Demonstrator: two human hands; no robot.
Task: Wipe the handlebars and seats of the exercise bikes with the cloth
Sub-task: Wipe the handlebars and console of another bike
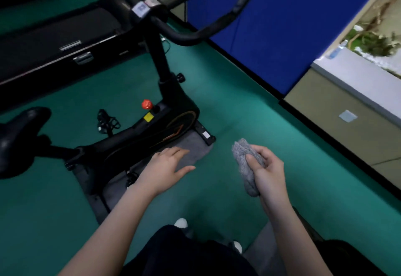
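Looking down from the head camera, the grey cloth (242, 154) sits bunched in the right hand (271, 173). The fingers and thumb curl round its middle, so one wad stands out above the fist and a tail hangs below. It reads as a soft, fluffy, lightweight rag that should fold to any curve, weigh next to nothing and risk no damage. A loose wad may slip or trail, though, so a fuller grip with a flat pad of fabric under the fingers would probably wipe better. The left hand (166, 166) holds nothing, fingers straight and slightly spread, palm down above the grey mat (195, 147) under the exercise bike (180, 104). The cloth touches no part of the bike. The black handlebars (188, 38) lie well ahead of both hands, the nearer bar reaching toward the right-hand side. The black seat (19, 132) is far off to the left, nearer the left hand than the cloth. Green floor (238, 93) lies between.
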